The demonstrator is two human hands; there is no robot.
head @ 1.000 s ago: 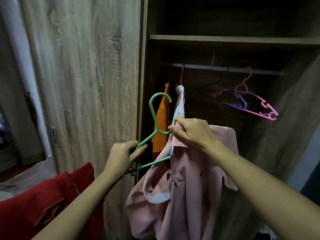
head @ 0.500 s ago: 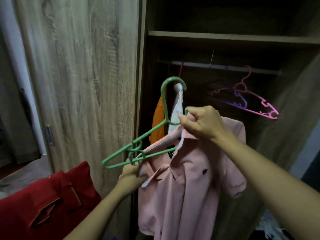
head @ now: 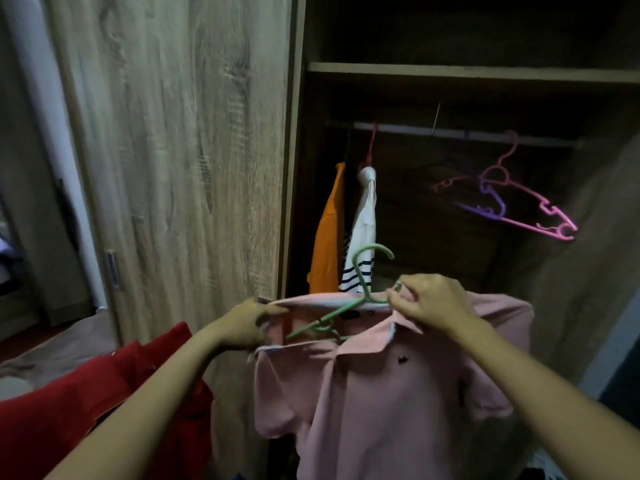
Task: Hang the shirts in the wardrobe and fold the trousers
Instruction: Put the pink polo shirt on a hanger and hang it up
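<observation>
hands [head: 244, 325] [head: 429, 301] stretch pink shirt [head: 374, 393] collar around green hanger [head: 360, 299]

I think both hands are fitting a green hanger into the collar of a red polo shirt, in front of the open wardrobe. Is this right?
Not quite: the head view shows the polo shirt is pink, not red. The left hand and right hand do fit the green hanger into its collar, before the open wardrobe.

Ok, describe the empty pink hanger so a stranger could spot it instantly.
Look inside the open wardrobe at the rail under the shelf. Toward its right end hangs the pink hanger, bare and tangled with a purple hanger; the other hangers on the rail carry shirts.
</observation>
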